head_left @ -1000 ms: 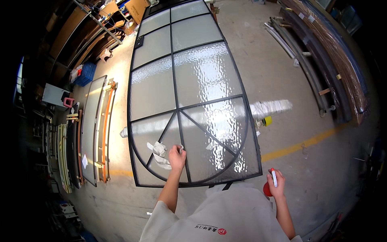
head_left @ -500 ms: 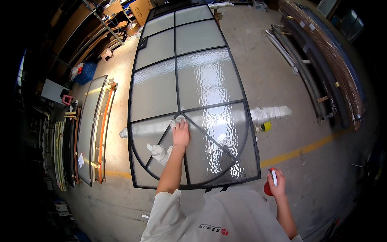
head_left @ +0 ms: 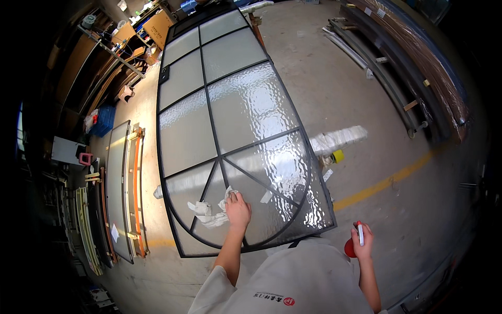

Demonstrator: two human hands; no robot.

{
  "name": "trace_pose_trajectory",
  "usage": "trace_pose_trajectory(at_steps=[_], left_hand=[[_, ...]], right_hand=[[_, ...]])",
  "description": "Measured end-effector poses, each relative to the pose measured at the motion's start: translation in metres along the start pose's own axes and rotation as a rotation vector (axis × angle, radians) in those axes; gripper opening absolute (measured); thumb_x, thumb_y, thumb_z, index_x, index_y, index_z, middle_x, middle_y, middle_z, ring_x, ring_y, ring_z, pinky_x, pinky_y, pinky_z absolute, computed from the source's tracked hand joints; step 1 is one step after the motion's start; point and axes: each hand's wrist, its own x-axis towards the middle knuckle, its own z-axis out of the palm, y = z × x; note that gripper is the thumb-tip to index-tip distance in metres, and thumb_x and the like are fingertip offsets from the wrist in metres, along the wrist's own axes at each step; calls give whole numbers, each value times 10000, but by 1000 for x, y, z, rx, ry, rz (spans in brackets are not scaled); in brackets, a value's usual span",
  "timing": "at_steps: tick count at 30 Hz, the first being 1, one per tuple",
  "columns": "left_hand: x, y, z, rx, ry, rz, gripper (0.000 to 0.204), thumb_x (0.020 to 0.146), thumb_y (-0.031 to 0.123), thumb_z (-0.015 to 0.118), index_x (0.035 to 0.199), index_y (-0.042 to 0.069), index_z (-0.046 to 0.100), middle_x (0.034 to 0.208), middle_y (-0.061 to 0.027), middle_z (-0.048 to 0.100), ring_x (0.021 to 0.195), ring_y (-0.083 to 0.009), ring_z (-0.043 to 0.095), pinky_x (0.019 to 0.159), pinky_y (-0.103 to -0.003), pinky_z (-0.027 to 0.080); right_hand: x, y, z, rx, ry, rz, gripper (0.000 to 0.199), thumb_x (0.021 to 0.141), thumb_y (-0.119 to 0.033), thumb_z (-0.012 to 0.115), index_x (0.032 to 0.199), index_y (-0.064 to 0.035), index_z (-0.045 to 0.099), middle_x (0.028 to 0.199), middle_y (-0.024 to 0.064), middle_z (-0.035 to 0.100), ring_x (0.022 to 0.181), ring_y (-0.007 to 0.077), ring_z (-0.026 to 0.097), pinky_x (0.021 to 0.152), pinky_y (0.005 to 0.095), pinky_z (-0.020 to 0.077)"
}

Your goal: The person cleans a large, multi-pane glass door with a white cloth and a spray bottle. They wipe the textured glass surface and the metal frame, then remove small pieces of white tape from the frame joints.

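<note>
At the bottom centre of the frame, the person wears a loose, pale grey shirt (head_left: 314, 272) with a short sleeve (head_left: 215, 290) at lower left. Small dark lettering (head_left: 269, 296) sits beside a round red emblem (head_left: 289, 301). Both hands (head_left: 238, 210) are bare.

Grey shirt (head_left: 319, 272): dark lettering (head_left: 269, 296) beside round red emblem (head_left: 288, 301); brown carton (head_left: 158, 26): print too small.

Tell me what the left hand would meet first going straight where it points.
The left hand, holding a white cloth, would probably meet the dark bars joining ahead on the glass panel; which one first is unclear at this angle.
</note>
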Motion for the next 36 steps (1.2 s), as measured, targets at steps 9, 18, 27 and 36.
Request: trace_pose_trajectory(at_steps=[9, 18, 27, 36], left_hand=[[48, -22, 7, 105, 151, 142, 631, 887, 227, 701, 1477, 55, 560, 1608, -181, 509, 1367, -360, 523, 1121, -498, 412], [161, -13, -5, -666, 559, -164, 354, 877, -10, 618, 1230, 8, 648, 1040, -234, 736, 1050, -426, 692, 960, -494, 539], [163, 58, 20, -51, 262, -84, 503, 929, 256, 653, 1373, 31, 579, 1339, -284, 591, 1352, -464, 529, 1241, -591, 289], [122, 211, 38, -302, 182, 395, 490, 933, 225, 673, 1354, -12, 585, 1568, -318, 490, 1511, -493, 402, 1272, -557, 300]], right_hand=[[-10, 6, -1, -20, 1, 45, 215, 933, -72, 727, 1127, 19, 729, 1095, 196, 733, 1020, 391, 720, 937, 427, 559], [-10, -9, -12, -63, 64, 37, 225, 937, -86, 729, 1134, 22, 729, 1103, 198, 726, 1020, 394, 719, 940, 428, 558], [-36, -9, -13, -110, 90, 140, 233, 937, -102, 730, 1140, 13, 734, 1105, 200, 728, 1032, 397, 717, 949, 431, 556], [-44, 11, -13, -83, 69, 93, 235, 937, -100, 729, 1135, 26, 731, 1094, 204, 730, 1029, 382, 719, 945, 433, 557]])
